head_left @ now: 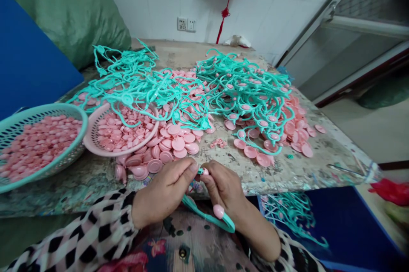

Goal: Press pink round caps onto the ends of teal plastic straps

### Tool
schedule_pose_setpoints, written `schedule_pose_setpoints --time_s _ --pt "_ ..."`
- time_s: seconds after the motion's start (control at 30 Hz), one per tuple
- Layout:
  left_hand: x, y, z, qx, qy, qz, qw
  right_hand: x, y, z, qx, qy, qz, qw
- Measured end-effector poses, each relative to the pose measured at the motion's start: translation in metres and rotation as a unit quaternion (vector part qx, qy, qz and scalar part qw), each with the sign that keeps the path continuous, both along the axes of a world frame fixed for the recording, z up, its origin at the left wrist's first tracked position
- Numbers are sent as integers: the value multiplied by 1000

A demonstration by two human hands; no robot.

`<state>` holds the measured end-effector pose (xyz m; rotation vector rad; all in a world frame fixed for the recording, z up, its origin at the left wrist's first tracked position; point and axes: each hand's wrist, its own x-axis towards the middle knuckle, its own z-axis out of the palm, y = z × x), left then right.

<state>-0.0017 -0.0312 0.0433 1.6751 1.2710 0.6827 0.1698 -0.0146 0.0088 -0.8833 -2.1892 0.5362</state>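
Both my hands meet at the table's near edge around one teal plastic strap [209, 216]. My left hand [164, 191] is closed, its fingertips pinching the strap's upper end where a small pink cap [205, 172] sits. My right hand [223, 186] is closed round the same strap; the strap loops down past my right wrist and carries a second pink cap [219, 211]. Loose pink discs [174, 144] lie just beyond my fingers on the table [96, 178].
A teal basket [35, 144] of small pink caps stands at the left, a pink basket [119, 133] of caps beside it. Tangled teal straps [243, 88] cover the table's middle and back. More teal straps [292, 212] lie in a blue bin at lower right.
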Motion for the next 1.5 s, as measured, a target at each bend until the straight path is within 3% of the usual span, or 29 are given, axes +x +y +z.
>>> schedule_pose_setpoints --time_s 0.43,0.73,0.83,0.97,1.03,1.23,1.33,1.43,1.5 --pt "11 -12 3 210 133 -23 968 8 -9 9 16 -15 10 1000" --pt "13 -2 3 171 116 -52 977 14 -4 8 -29 -35 28 999" --pt "12 4 4 121 98 -63 986 19 -2 12 -104 -33 43 993" --pt "9 10 1 59 65 -31 996 22 -2 12 -223 55 34 973" --pt "7 11 -1 49 54 -22 997 21 -3 10 -214 64 27 974" --pt "5 8 -5 44 49 -14 998 9 -1 2 -86 -52 10 995" --pt "5 7 -5 44 48 -5 998 3 3 0 -58 -63 15 996" --pt "3 6 -6 36 34 9 999 -1 7 1 -113 -29 39 992" --pt "1 7 -8 21 10 17 1000 -2 10 0 -210 25 55 976"
